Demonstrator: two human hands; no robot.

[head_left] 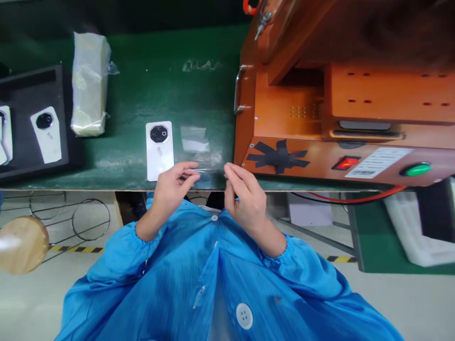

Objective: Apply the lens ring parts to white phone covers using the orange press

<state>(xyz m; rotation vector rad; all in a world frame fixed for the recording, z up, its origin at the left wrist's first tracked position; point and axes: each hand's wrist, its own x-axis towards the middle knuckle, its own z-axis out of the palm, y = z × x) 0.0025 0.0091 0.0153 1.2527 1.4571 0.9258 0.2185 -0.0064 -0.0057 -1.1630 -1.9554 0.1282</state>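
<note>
My left hand [174, 182] and my right hand [245, 196] are at the near edge of the green table [159, 85]. Between them they pinch a clear plastic film bag [208, 171], one hand at each side. A white phone back cover [159, 150] with a black round camera ring lies flat on the table just left of my left hand. Behind the bag lie more clear film pieces [195, 139]. Both arms wear blue coat sleeves.
An orange machine [320, 118] with a red lit switch [345, 163] and a green button [418, 169] fills the right side. A black tray [31, 118] with white covers sits at the left, beside a wrapped pale bundle [88, 83]. A wooden stool [21, 244] stands below left.
</note>
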